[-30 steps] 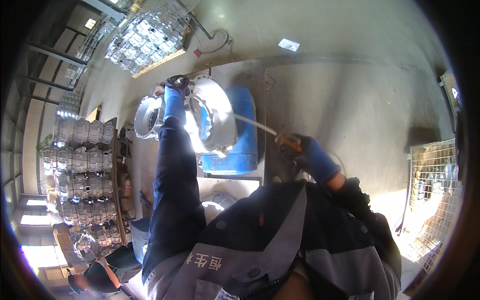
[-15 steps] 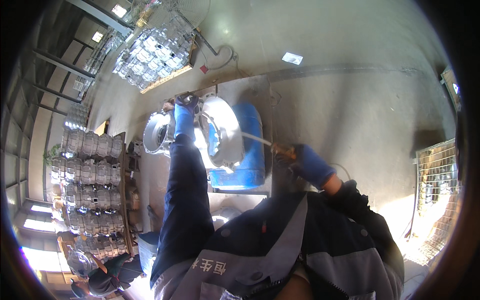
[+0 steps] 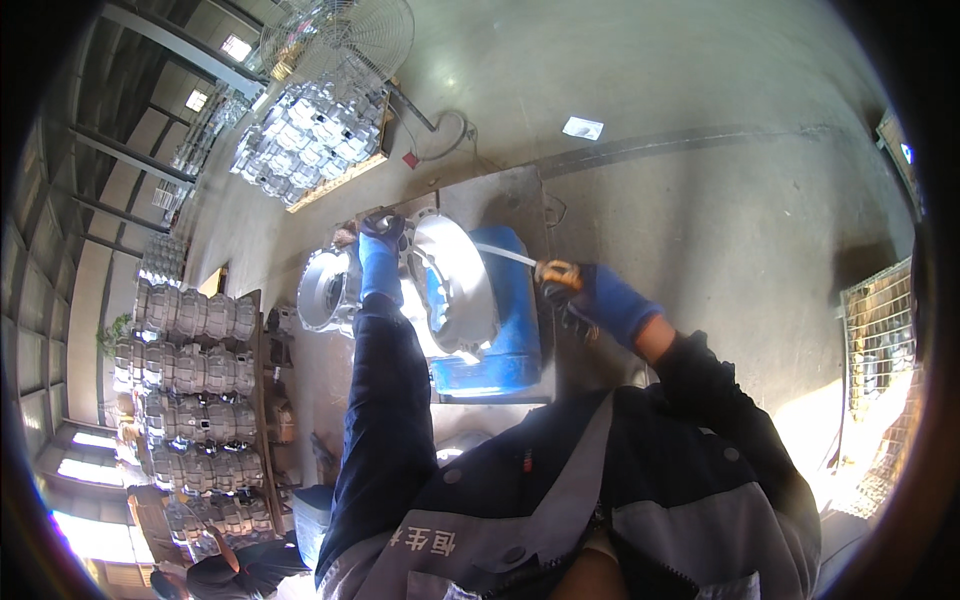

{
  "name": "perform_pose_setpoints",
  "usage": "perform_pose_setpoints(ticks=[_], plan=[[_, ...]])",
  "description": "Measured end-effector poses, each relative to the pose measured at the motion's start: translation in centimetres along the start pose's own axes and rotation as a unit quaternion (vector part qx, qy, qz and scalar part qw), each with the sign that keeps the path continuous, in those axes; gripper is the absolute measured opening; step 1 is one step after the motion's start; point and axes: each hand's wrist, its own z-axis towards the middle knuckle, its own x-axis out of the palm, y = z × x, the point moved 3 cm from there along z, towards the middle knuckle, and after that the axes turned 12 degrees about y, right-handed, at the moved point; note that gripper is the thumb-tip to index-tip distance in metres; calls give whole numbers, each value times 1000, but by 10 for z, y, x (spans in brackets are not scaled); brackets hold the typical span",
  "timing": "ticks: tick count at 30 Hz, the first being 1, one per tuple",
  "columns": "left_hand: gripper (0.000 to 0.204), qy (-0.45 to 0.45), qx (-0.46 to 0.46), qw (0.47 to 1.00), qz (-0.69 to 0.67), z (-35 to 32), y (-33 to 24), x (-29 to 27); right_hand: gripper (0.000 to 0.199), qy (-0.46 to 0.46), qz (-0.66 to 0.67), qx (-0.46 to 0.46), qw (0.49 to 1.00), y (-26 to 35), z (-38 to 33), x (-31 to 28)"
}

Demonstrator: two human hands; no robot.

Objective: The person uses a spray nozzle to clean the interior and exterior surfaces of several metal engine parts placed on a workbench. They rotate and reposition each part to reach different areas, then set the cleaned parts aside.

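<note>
A silver cast-metal housing (image 3: 460, 290) with a wide flared ring lies on its side against a blue plastic drum (image 3: 512, 340). My left hand (image 3: 381, 245), in a blue and dark glove, is closed on the housing's upper edge, between its wide ring and its narrower round end. In my gloved right hand (image 3: 600, 300) I hold a file by its orange handle (image 3: 558, 273). The file's long pale blade (image 3: 508, 254) points left toward the wide ring; its tip lies near the rim, and whether they touch I cannot tell.
Drum and housing rest on a grey metal bench (image 3: 505, 185). Stacked castings stand on a pallet (image 3: 310, 130) at the far left, by a large fan (image 3: 340, 35), and on a left rack (image 3: 195, 370). A wire cage (image 3: 880, 350) stands right. Another person (image 3: 245, 568) is at lower left.
The whole view has shifted slightly. My right hand has drawn up and a little left with the file, which now shows more sharply. My left hand keeps its hold on the housing.
</note>
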Motion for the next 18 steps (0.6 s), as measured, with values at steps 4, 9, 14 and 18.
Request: perform_pose_setpoints(ticks=[4, 9, 14, 18], plan=[[25, -2, 31, 1000, -5, -1, -4, 8, 32, 22, 99, 68, 993, -3, 7, 0], [26, -7, 40, 998, 54, -2, 1, 2, 34, 13, 118, 4, 993, 0, 6, -7], [26, -1, 51, 997, 56, 6, 10, 0, 32, 14, 74, 76, 994, -1, 13, 3], [27, -72, 146, 976, 142, 11, 24, -11, 34, 31, 101, 74, 992, 3, 12, 2]])
